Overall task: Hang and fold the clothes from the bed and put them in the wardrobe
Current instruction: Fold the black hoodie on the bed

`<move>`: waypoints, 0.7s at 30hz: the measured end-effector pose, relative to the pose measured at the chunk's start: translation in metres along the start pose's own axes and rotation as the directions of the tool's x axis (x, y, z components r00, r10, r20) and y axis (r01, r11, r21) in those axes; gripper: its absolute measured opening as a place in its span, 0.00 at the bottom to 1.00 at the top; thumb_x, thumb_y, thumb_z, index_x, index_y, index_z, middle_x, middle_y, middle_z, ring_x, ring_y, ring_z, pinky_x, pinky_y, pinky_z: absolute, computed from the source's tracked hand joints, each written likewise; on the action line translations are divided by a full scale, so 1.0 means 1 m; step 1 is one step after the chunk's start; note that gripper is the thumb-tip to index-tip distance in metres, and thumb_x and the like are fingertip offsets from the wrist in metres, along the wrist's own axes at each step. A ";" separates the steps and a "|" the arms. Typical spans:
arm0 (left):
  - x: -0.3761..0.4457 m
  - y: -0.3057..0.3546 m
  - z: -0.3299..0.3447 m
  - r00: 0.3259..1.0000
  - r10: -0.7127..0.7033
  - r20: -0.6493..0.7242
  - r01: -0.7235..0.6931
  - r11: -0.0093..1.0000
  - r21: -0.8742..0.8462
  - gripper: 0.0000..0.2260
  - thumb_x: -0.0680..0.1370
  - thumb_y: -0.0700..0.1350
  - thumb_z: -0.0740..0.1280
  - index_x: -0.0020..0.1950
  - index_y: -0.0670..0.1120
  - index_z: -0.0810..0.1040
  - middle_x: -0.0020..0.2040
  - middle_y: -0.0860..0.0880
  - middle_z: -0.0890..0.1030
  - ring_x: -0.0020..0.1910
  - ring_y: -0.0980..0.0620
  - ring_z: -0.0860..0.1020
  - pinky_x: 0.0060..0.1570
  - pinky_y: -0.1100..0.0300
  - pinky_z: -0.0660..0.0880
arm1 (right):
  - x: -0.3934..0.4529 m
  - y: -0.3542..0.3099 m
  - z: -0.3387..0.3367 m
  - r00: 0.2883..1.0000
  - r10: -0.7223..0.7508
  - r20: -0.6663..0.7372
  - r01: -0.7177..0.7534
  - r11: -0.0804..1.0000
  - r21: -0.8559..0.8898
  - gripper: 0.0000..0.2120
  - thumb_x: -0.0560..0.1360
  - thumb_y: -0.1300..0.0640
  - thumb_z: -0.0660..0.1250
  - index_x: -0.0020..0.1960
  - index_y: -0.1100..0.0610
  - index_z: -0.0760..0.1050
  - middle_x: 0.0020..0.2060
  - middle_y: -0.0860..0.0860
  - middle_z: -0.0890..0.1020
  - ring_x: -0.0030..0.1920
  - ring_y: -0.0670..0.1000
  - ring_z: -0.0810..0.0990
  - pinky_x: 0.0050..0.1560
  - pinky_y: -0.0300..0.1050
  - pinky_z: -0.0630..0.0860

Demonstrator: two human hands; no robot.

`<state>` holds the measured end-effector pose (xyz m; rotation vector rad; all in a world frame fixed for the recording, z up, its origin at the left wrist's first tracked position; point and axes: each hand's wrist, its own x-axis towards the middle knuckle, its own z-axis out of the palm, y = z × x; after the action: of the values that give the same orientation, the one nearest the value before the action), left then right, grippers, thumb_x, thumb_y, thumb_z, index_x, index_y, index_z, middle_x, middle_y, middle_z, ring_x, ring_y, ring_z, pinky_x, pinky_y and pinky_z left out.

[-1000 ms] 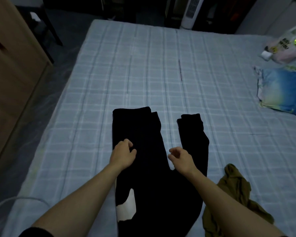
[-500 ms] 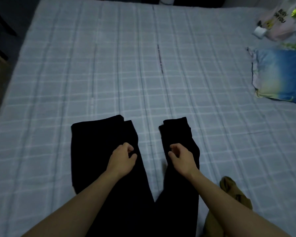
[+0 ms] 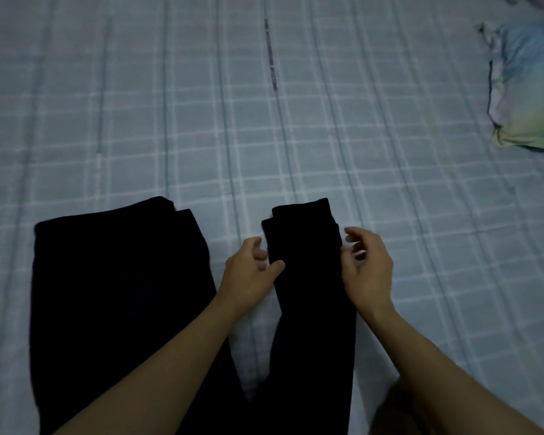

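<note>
- Bed [image 3: 296,136] under a pale blue checked cover, filling the view.
- Black trousers [image 3: 117,293] flat at the near edge, legs spread apart.
- Blue-and-yellow pillow [image 3: 528,86] at far right.
- Olive garment [image 3: 390,412] at the lower right, just beside the trousers.

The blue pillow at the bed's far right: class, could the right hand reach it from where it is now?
Probably yes. The right hand rests by the black trousers, and only bare checked bedsheet lies between it and the blue pillow, though it looks like a long stretch.
</note>
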<state>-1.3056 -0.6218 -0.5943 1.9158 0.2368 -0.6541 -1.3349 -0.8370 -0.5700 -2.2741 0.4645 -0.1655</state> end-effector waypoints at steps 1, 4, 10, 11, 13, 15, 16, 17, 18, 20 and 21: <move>0.001 0.003 0.006 1.000 -0.017 -0.008 0.017 1.000 -0.012 0.32 0.74 0.49 0.75 0.74 0.44 0.67 0.55 0.49 0.79 0.47 0.57 0.78 0.42 0.77 0.71 | 0.002 0.006 0.000 1.000 0.009 -0.016 -0.009 1.000 -0.028 0.14 0.77 0.65 0.64 0.61 0.56 0.76 0.51 0.49 0.78 0.47 0.48 0.78 0.48 0.40 0.75; 0.003 0.013 0.019 0.995 -0.056 -0.077 0.056 0.998 0.005 0.40 0.71 0.55 0.77 0.76 0.42 0.64 0.63 0.47 0.76 0.54 0.53 0.77 0.48 0.70 0.74 | 0.008 0.027 0.002 0.986 0.104 0.131 -0.089 0.989 -0.121 0.18 0.76 0.69 0.61 0.65 0.59 0.74 0.57 0.54 0.77 0.55 0.54 0.78 0.56 0.41 0.72; 0.016 0.026 0.036 0.971 -0.173 -0.165 0.160 0.983 -0.088 0.24 0.70 0.52 0.79 0.60 0.45 0.76 0.53 0.50 0.81 0.46 0.57 0.80 0.41 0.66 0.76 | 0.021 0.028 0.003 0.893 0.232 0.386 -0.218 0.973 -0.080 0.19 0.75 0.54 0.71 0.63 0.57 0.73 0.51 0.48 0.79 0.51 0.48 0.78 0.45 0.30 0.71; 0.017 0.027 0.037 0.966 -0.194 -0.170 0.177 0.978 -0.112 0.19 0.71 0.49 0.78 0.55 0.46 0.76 0.50 0.51 0.81 0.43 0.58 0.79 0.38 0.67 0.74 | 0.024 0.027 0.002 0.879 0.249 0.406 -0.245 0.967 -0.063 0.17 0.75 0.54 0.71 0.61 0.56 0.74 0.49 0.47 0.79 0.49 0.47 0.78 0.41 0.28 0.70; 0.016 0.027 0.038 0.961 -0.217 -0.172 0.191 0.969 -0.157 0.12 0.72 0.45 0.77 0.50 0.46 0.76 0.44 0.51 0.80 0.39 0.57 0.78 0.35 0.66 0.73 | 0.028 0.027 0.002 0.860 0.280 0.427 -0.279 0.958 -0.068 0.12 0.74 0.56 0.72 0.56 0.56 0.75 0.44 0.48 0.79 0.44 0.47 0.78 0.38 0.30 0.70; 0.014 0.031 0.038 0.968 -0.195 -0.160 0.166 0.970 -0.178 0.10 0.73 0.41 0.75 0.47 0.46 0.74 0.41 0.51 0.79 0.40 0.52 0.80 0.39 0.60 0.77 | 0.028 0.025 -0.001 0.853 0.278 0.441 -0.293 0.955 -0.036 0.06 0.75 0.58 0.71 0.47 0.61 0.76 0.37 0.51 0.78 0.37 0.48 0.77 0.37 0.39 0.71; 0.013 0.035 0.037 0.975 -0.170 -0.144 0.141 0.971 -0.195 0.10 0.74 0.40 0.75 0.47 0.45 0.74 0.41 0.50 0.80 0.42 0.49 0.81 0.42 0.56 0.79 | 0.028 0.023 -0.006 0.861 0.263 0.436 -0.294 0.956 0.003 0.07 0.75 0.59 0.70 0.44 0.62 0.76 0.34 0.52 0.78 0.34 0.48 0.76 0.36 0.42 0.71; 0.012 0.042 0.035 0.984 -0.128 -0.122 0.099 0.971 -0.219 0.09 0.74 0.38 0.74 0.48 0.43 0.75 0.43 0.47 0.81 0.44 0.47 0.82 0.46 0.53 0.81 | 0.026 0.022 -0.012 0.876 0.251 0.412 -0.298 0.953 0.052 0.07 0.76 0.59 0.69 0.43 0.62 0.75 0.33 0.53 0.77 0.33 0.48 0.75 0.35 0.43 0.70; 0.011 0.049 0.033 0.994 -0.066 -0.085 0.043 0.967 -0.252 0.09 0.74 0.35 0.73 0.50 0.41 0.76 0.45 0.46 0.82 0.46 0.46 0.83 0.49 0.52 0.81 | 0.024 0.019 -0.020 0.897 0.235 0.374 -0.294 0.950 0.108 0.07 0.76 0.59 0.69 0.43 0.62 0.74 0.33 0.53 0.77 0.33 0.48 0.76 0.34 0.42 0.70; 0.010 0.068 0.031 0.997 0.071 0.034 -0.055 0.933 -0.355 0.09 0.74 0.31 0.71 0.53 0.39 0.77 0.50 0.43 0.83 0.49 0.48 0.83 0.51 0.55 0.79 | 0.016 0.017 -0.041 0.942 0.212 0.261 -0.274 0.934 0.230 0.07 0.77 0.60 0.68 0.42 0.61 0.73 0.33 0.54 0.76 0.32 0.48 0.74 0.32 0.41 0.69; 0.010 0.075 0.032 0.989 0.116 0.095 -0.070 0.918 -0.391 0.10 0.74 0.31 0.71 0.53 0.39 0.77 0.52 0.42 0.83 0.50 0.48 0.83 0.52 0.55 0.79 | 0.011 0.018 -0.051 0.957 0.210 0.199 -0.259 0.930 0.260 0.08 0.77 0.60 0.68 0.42 0.62 0.72 0.33 0.53 0.74 0.31 0.47 0.72 0.32 0.40 0.68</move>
<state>-1.2743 -0.6839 -0.5509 1.4937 0.1834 -0.6026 -1.3433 -0.8874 -0.5492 -1.9142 0.5808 0.0775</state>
